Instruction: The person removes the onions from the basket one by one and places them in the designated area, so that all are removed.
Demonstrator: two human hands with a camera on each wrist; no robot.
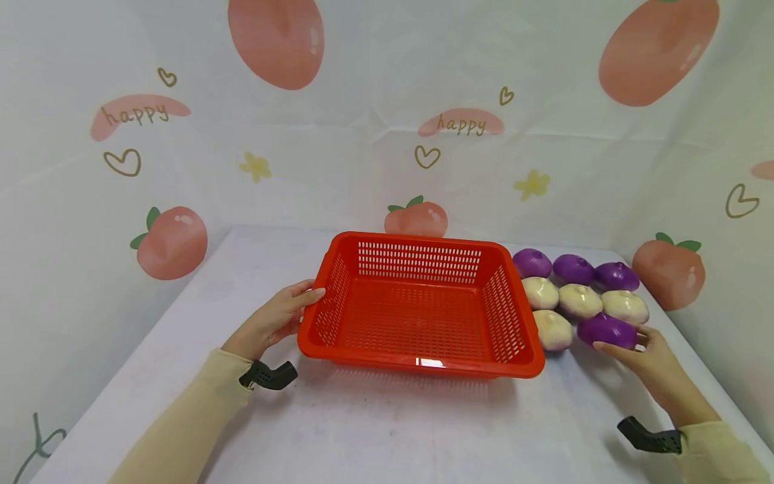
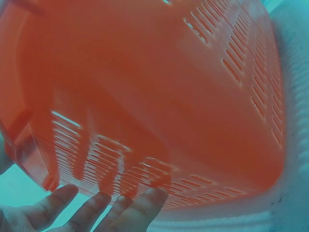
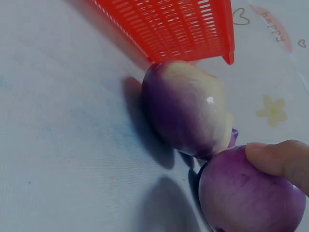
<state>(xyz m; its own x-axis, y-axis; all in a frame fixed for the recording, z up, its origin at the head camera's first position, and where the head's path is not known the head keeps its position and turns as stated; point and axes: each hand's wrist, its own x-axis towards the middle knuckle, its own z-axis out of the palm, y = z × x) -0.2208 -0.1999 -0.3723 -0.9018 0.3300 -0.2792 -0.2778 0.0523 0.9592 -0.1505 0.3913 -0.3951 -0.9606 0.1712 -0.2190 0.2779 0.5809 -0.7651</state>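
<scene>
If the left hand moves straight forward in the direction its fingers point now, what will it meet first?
The left hand already touches the red basket at its left rim, fingers pointing right, so it would probably just press that wall; nothing lies between.

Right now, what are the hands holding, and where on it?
The right hand grips the nearest purple onion around its near side. The left hand only touches the red basket at its left rim with straight fingers.

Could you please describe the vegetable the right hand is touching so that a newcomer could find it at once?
Start at the red slotted plastic basket and look right to the cluster of round purple and white turnips. It is the purple turnip in the nearest row, the only purple one there, under the right hand.
</scene>
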